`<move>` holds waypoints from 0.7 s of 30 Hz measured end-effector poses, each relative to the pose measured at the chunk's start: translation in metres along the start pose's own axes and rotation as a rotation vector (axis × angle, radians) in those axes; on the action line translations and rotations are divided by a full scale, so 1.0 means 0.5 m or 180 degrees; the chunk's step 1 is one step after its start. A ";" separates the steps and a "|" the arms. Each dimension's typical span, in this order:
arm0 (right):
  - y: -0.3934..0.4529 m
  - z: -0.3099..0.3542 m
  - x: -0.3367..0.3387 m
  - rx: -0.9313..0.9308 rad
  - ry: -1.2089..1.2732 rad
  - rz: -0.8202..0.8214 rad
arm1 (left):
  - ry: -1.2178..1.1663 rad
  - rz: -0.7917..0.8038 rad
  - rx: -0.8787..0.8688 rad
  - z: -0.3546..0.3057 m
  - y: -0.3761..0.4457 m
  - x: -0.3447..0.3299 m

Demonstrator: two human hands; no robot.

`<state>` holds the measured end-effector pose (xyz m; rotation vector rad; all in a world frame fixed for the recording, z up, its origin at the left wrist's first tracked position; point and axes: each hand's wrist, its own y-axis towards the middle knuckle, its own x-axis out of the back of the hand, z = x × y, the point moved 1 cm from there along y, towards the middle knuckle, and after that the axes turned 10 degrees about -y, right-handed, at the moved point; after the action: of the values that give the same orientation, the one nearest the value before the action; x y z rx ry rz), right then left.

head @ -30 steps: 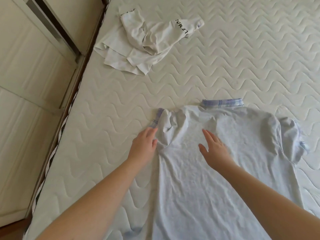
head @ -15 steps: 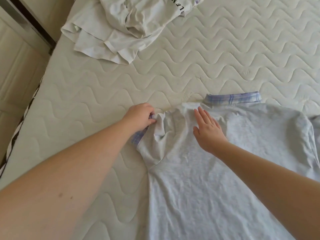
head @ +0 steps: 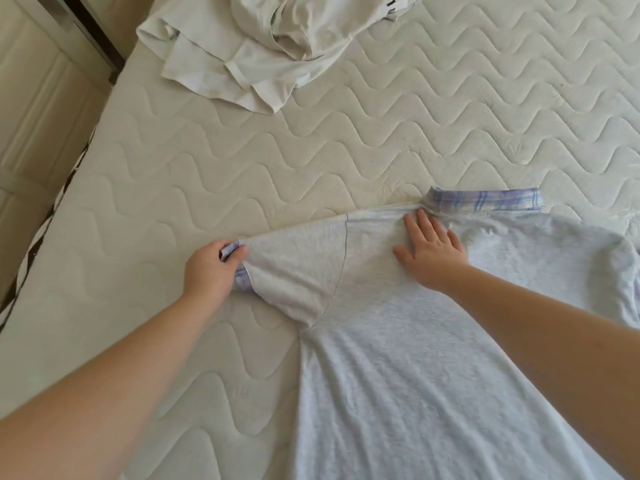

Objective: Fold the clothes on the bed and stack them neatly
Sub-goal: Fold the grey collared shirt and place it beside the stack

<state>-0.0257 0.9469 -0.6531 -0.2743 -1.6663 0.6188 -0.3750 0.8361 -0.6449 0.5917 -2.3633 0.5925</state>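
— Where on the bed [head: 398, 109]?
— Spread flat on the quilted mattress, a pale grey shirt [head: 398, 358], plaid collar [head: 485, 200] just beyond the right fingers [head: 424, 225].

— And the left hand [head: 207, 271]?
— Clenched round the plaid cuff [head: 242, 278] of the sleeve [head: 294, 271], thumb and left fingers [head: 239, 252] pinching the fabric, sleeve drawn out taut and flat away from the body of the shirt.

— The right hand [head: 433, 252]?
— Released, laid palm down with straight, spread fingers on the shoulder of the shirt, just short of the collar, pressing the cloth to the mattress.

— Anything past the fingers?
— Well beyond both hands, near the far left edge of the bed, a crumpled white garment [head: 270, 46] in a loose heap, black lettering partly seen at the frame's top edge, unreadable.

— And off the bed?
— Left of the left hand, beside the mattress edge, cream panelled doors [head: 38, 109].
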 end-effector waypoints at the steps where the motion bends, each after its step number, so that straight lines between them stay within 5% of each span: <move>1: 0.002 0.003 0.003 -0.0065 -0.0015 0.0034 | -0.0047 -0.0059 0.0175 0.005 -0.010 -0.001; 5: 0.001 0.043 0.020 -0.0225 0.0095 0.0003 | -0.0666 0.0455 0.0528 0.012 -0.052 -0.006; 10: -0.048 0.133 0.023 0.0319 0.0438 -0.0309 | -0.2041 0.1338 0.0459 0.038 -0.116 -0.008; 16: -0.124 0.232 0.002 0.0705 0.0829 -0.0608 | -0.1541 0.0497 0.0253 0.027 -0.123 -0.011; 21: -0.179 0.274 -0.005 0.0747 0.1355 -0.0814 | -0.1339 0.0484 -0.0361 0.004 -0.145 0.014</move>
<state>-0.1431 0.8385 -0.6178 -0.0169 -1.1826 0.5141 -0.3416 0.7756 -0.6225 0.5285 -2.8357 0.4255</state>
